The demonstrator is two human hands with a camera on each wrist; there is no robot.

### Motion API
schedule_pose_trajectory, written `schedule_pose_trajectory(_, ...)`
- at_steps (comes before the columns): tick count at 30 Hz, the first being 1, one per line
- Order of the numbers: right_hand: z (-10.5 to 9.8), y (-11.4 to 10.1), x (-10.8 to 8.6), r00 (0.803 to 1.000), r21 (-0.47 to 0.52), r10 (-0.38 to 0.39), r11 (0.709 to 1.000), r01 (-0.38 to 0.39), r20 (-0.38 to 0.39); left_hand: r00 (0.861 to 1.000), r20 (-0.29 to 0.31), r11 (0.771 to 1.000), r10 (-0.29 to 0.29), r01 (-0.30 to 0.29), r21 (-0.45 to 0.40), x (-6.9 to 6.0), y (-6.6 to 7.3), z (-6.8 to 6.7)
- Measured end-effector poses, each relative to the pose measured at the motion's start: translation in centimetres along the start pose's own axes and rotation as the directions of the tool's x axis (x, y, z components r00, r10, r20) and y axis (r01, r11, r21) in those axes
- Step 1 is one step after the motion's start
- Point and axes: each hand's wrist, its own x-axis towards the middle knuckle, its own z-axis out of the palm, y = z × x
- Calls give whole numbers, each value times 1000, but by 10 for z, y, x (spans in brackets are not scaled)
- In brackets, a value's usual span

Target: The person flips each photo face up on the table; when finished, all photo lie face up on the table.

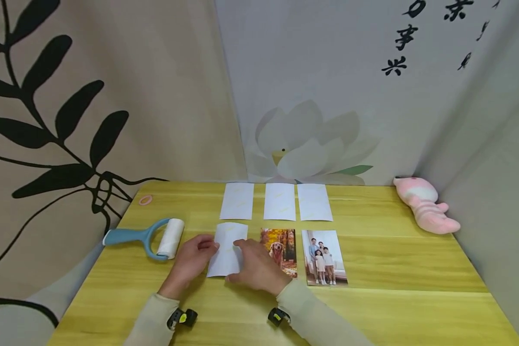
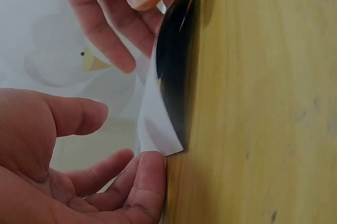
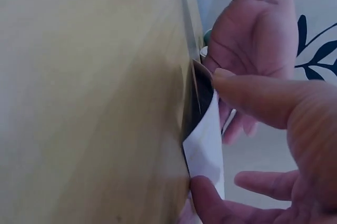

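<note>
A face-down photo print (image 1: 227, 238) with a white back lies on the near left of the wooden table, bowed upward. My right hand (image 1: 261, 266) holds it by its right side, thumb at the near edge and a finger farther up. My left hand (image 1: 190, 264) touches its left side with the fingers; in the left wrist view the left thumb stands apart from the photo (image 2: 152, 118). The dark glossy underside shows in both wrist views. Right of it, a dog photo (image 1: 285, 269) lies face up, partly hidden by my right hand, then a family photo (image 1: 324, 259).
Three white photo backs, left (image 1: 237, 202), middle (image 1: 279, 202) and right (image 1: 315, 202), form a row behind. A blue-handled lint roller (image 1: 127, 235) lies at left, a pink ring (image 1: 145, 200) behind it. A pink plush toy (image 1: 428, 206) lies at the far right edge.
</note>
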Motion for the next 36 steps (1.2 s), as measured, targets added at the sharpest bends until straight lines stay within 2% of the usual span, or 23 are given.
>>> schedule_pose_trajectory(7, 2, -1, 0, 1000, 4, 5, 1000, -5, 1, 1000, 1, 1000, 14, -14, -22, 0, 2, 6)
schedule_pose_trajectory(12, 2, -2, 1, 1000, -6, -1, 1000, 2, 19, 1000, -10, 1000, 11, -11, -11, 0, 2, 4)
schedule_pose_trajectory(23, 2, -3, 2, 1000, -47, -8, 999, 8, 19, 997, -68, 999, 25, -22, 45, 5, 0, 4)
schedule_pose_trajectory(27, 2, -2, 3, 1000, -48, -3, 999, 4, 15, 995, -82, 998, 58, -55, 42, 7, -1, 4)
schedule_pose_trajectory(30, 1, -1, 4, 1000, -39, 3, 999, -3, 18, 995, -86, 999, 55, -54, 3, 8, -2, 4)
schedule_pose_trajectory(36, 2, -2, 3, 999, -39, 1, 999, 0, 33, 997, -74, 992, -26, 17, -126, 6, -3, 5)
